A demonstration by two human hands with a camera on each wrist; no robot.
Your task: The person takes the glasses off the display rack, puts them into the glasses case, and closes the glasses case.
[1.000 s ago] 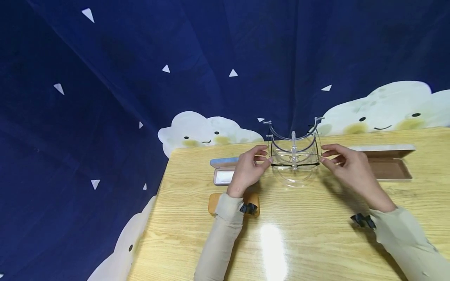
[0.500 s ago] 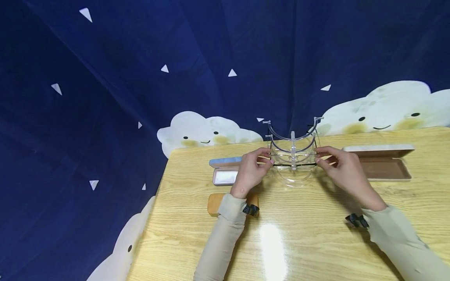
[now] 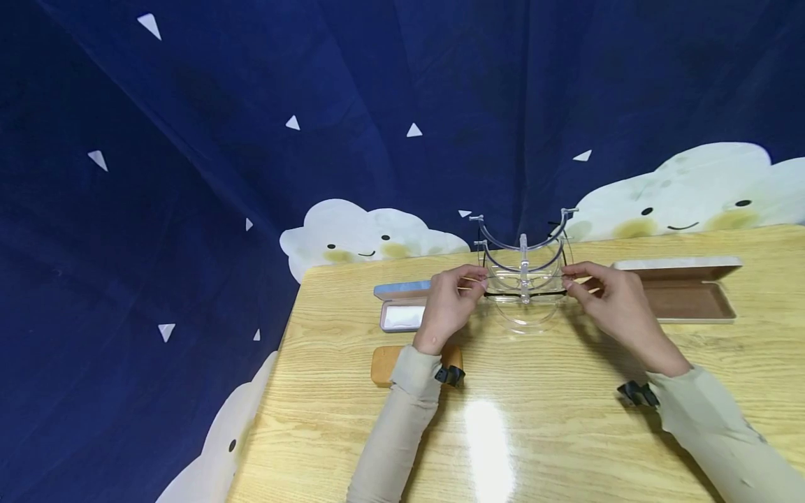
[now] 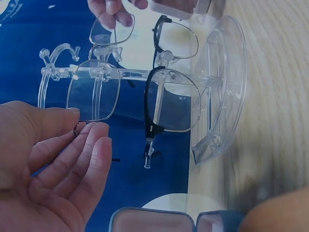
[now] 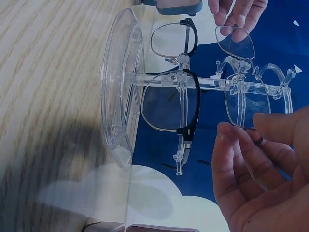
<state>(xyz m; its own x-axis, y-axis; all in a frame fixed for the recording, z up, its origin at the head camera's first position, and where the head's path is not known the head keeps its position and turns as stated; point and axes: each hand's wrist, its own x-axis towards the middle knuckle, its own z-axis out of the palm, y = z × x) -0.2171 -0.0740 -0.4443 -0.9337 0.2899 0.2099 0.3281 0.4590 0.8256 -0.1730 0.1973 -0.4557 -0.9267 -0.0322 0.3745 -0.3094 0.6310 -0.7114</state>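
Note:
A clear plastic glasses stand [image 3: 524, 244] stands upright at the table's back edge. My left hand [image 3: 449, 304] and right hand [image 3: 613, 304] pinch opposite ends of thin-rimmed glasses [image 4: 82, 99] between thumb and fingertips. In the right wrist view, those glasses [image 5: 259, 99] sit at an upper arm of the stand, lenses facing the person. On the tier below rest black half-rim glasses [image 5: 195, 104], with neither hand on them. Their dark brow bar [image 3: 503, 295] shows between my hands in the head view.
Left of the stand lies an open blue case [image 3: 402, 288] with a white cloth [image 3: 402, 318] inside. An orange case [image 3: 385, 367] is partly under my left forearm. An open brown-lined case [image 3: 698, 304] lies at right. A dark blue curtain [image 3: 352, 84] hangs behind the table.
Both hands have come slightly inward toward the stand, the right hand moving left the more, and they now grip the thin-rimmed glasses closer in. Over the last half second they hardly move.

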